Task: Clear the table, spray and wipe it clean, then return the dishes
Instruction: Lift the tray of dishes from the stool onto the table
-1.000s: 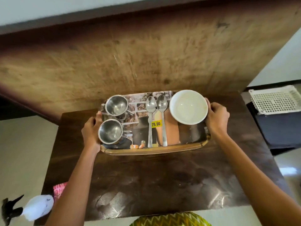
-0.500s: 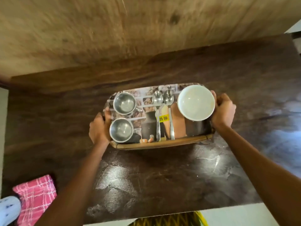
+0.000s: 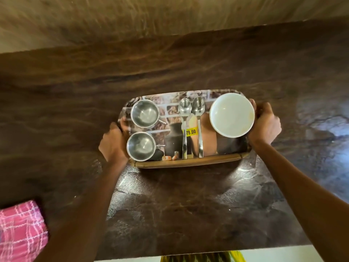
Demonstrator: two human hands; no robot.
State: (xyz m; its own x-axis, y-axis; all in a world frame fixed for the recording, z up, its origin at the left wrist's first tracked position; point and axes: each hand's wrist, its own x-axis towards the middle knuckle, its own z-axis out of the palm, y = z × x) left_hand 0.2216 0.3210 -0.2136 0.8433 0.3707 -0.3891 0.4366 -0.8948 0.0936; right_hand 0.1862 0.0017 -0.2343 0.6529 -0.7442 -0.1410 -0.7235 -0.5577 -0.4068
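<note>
Both hands, left (image 3: 113,144) and right (image 3: 264,125), are gripping the tray (image 3: 188,161), lying sideways, carrying two cups (image 3: 145,114), two spoons (image 3: 184,129) lying handles-near, one bowl (image 3: 232,115).

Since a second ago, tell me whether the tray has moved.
Yes. The tray has shifted away from the far edge of the table, toward its middle.

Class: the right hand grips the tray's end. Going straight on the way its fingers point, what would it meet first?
The bowl, right beside the right hand on the tray; they look nearly touching, though depth is unclear.
</note>
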